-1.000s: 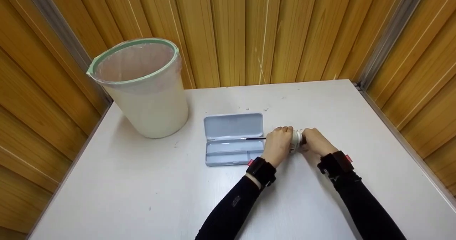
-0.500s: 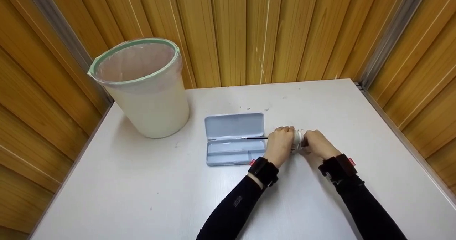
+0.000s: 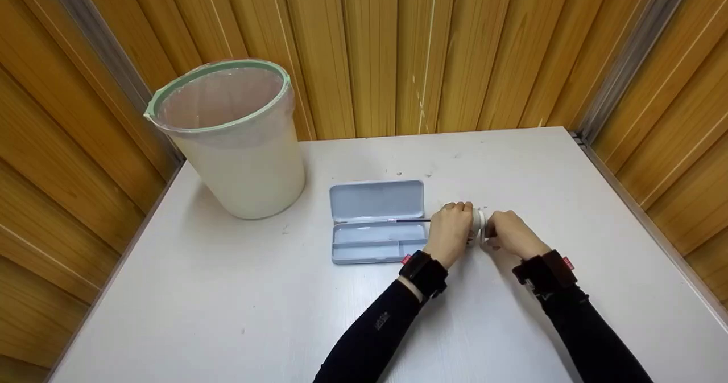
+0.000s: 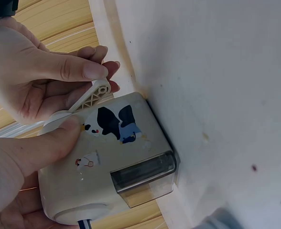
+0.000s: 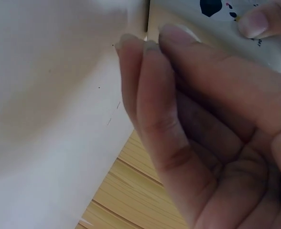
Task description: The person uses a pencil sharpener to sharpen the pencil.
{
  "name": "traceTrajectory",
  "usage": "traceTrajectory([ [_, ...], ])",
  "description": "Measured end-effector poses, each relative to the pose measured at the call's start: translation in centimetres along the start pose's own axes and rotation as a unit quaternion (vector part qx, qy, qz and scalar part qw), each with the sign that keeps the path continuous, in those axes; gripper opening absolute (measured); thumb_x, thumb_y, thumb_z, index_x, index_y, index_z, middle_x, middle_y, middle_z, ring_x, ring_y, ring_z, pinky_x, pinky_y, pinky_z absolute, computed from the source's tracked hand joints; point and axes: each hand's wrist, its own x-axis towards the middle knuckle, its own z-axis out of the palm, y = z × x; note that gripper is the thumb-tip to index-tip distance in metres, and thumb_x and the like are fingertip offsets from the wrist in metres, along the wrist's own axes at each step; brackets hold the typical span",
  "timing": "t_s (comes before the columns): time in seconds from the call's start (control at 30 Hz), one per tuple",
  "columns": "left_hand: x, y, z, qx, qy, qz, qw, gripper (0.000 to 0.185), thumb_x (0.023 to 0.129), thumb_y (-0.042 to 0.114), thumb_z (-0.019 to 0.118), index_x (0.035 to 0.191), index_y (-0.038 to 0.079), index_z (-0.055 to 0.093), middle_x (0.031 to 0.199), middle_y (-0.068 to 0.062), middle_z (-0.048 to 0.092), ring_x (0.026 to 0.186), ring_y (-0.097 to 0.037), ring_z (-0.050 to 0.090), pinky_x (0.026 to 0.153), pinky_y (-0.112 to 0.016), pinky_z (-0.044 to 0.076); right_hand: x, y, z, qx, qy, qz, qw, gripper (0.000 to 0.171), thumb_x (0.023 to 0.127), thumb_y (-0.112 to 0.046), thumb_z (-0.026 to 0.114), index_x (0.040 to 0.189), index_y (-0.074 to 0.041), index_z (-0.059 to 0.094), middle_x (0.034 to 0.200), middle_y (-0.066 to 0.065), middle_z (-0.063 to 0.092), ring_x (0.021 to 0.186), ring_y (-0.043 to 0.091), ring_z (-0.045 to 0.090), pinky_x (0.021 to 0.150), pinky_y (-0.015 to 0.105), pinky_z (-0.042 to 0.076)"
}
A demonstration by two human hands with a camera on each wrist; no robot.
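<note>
My left hand [image 3: 449,232] grips a cream hand-crank pencil sharpener [image 4: 95,167] from above, thumb laid along its body. Penguin-like stickers and a clear, dark-tinted shavings drawer [image 4: 145,174] show on it in the left wrist view. A slim dark pencil [image 3: 410,221] sticks out of the sharpener's left end, under my left hand. On the other end, my right hand [image 3: 512,235] pinches the crank [image 4: 89,98] with thumb and fingertips. In the right wrist view those fingers are curled together and hide the crank.
An open light-blue pencil case [image 3: 376,201] with a divided base lies just left of my left hand, the pencil's end overlapping it. A cream bin [image 3: 244,167] with green rim and plastic liner stands at the back left. Wood-look walls [image 3: 364,53] enclose the white table [image 3: 227,297].
My right hand has dropped slightly toward me as the crank has turned, and the crank's pale arm now shows. My left hand keeps its grip on the sharpener. The head view has shifted slightly.
</note>
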Motion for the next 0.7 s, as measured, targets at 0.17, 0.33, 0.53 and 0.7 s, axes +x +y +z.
traceTrajectory([
  [0.17, 0.1, 0.0, -0.1, 0.001, -0.003, 0.0, 1.0, 0.015, 0.089, 0.015, 0.062, 0.101, 0.019, 0.071, 0.092, 0.009, 0.072, 0.081, -0.007, 0.067, 0.067, -0.019, 0.056, -0.3, -0.5, -0.8, 0.012, -0.03, 0.005, 0.999, 0.009, 0.073, 0.006, 0.074, 0.069, 0.002, 0.068, 0.065, 0.01, 0.069, 0.056, 0.014, 0.059, 0.051, 0.025, 0.047],
  [0.33, 0.2, -0.2, -0.2, 0.001, -0.012, 0.002, 0.9999, 0.016, 0.09, 0.016, 0.062, 0.103, 0.019, 0.071, 0.092, 0.009, 0.072, 0.081, -0.007, 0.067, 0.066, -0.02, 0.056, -1.0, -1.3, -1.9, 0.016, -0.037, -0.015, 0.999, 0.01, 0.074, 0.006, 0.076, 0.069, 0.002, 0.068, 0.063, 0.01, 0.068, 0.054, 0.013, 0.061, 0.051, 0.025, 0.048],
  [0.53, 0.2, -0.2, -0.2, -0.002, -0.016, -0.004, 0.9999, 0.013, 0.089, 0.017, 0.064, 0.099, 0.02, 0.071, 0.09, 0.009, 0.072, 0.079, -0.007, 0.067, 0.064, -0.02, 0.056, -1.7, -2.3, -2.3, -0.022, 0.004, -0.045, 0.999, 0.016, 0.071, 0.008, 0.075, 0.064, -0.002, 0.063, 0.057, 0.005, 0.062, 0.053, 0.011, 0.054, 0.053, 0.025, 0.043],
  [0.7, 0.2, -0.3, -0.3, -0.013, -0.014, 0.002, 0.9998, 0.013, 0.088, 0.016, 0.064, 0.098, 0.02, 0.071, 0.088, 0.008, 0.072, 0.077, -0.007, 0.067, 0.062, -0.021, 0.056, -2.2, -2.7, -2.0, -0.04, 0.035, -0.04, 0.998, 0.018, 0.07, 0.009, 0.075, 0.064, -0.002, 0.062, 0.058, 0.004, 0.061, 0.056, 0.014, 0.053, 0.053, 0.027, 0.043],
])
